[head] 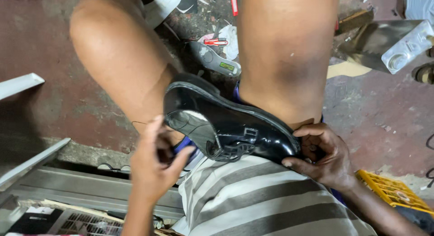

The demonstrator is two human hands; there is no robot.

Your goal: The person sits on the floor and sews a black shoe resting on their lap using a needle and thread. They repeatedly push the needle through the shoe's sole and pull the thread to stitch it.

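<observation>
Nearest the camera, a grey-and-white striped shirt (253, 200), cut off by the lower edge. Just above it, a glossy black leather lace-up shoe (226, 123), lying across the lap between two bare thighs, tipped on its side. Long axis running from upper left to lower right: heel end up and left with the opening and pale insole showing, toe end down and right. Laces bunched near the shirt, hard to make out.

Right hand (323, 154) curled round the toe end, fingers bent over the upper and thumb underneath, gripping the shoe; toe tip hidden under those fingers. Left hand (153, 166) at the heel side, seen from the back, fingers pinched together just beside the shoe's opening; a thin thread (140, 124) trailing left from the fingertips, but whatever sits in the pinch hidden by the hand itself, so impossible to tell for certain.

Below left, grey metal rails (86, 191); at lower right, a yellow plastic crate (391, 191), partly cut off.

Farther off, between the knees on the reddish concrete floor (384, 123), a loose grey shoe insole (214, 59), a red-handled small tool (217, 42), and scraps too small to identify. At upper right, a clear plastic container (407, 48) on a dark sheet.
</observation>
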